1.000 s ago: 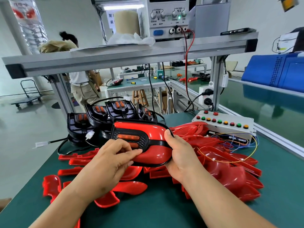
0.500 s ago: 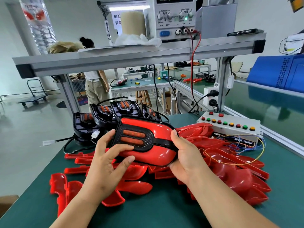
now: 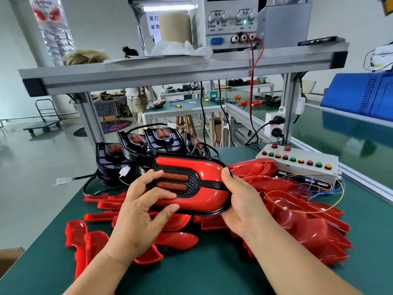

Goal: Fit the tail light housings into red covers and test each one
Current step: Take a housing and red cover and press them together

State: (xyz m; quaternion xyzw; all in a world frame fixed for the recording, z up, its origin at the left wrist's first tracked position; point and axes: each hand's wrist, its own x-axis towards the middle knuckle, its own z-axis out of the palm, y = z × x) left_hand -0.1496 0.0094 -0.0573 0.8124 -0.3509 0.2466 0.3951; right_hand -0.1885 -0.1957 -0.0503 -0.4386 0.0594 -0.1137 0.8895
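Workshop room, green desk (image 3: 212,273) under a metal shelf (image 3: 170,69). A power supply (image 3: 229,22) sits on the shelf with its green lamp lit. A person (image 3: 136,103) stands at a far bench, and there's a cart (image 3: 44,120) at the left.

On the desk, loose red covers (image 3: 308,231) are piled in front of you and to the right. Black housings (image 3: 136,145) with wires are stacked at the back left. A button box (image 3: 297,165) sits at the back right, its thin wires (image 3: 314,210) trailing over the covers.

You hold one light (image 3: 208,188), a black housing in a red cover, above the pile with the lens side facing you. Your left hand (image 3: 138,209) grips its left end: fingers (image 3: 161,196) spread apart and curled over the lens face, thumb on the lower edge. Your right hand (image 3: 242,201) clamps the right end: thumb on top of the red part, the other fingers wrapped underneath and mostly hidden.
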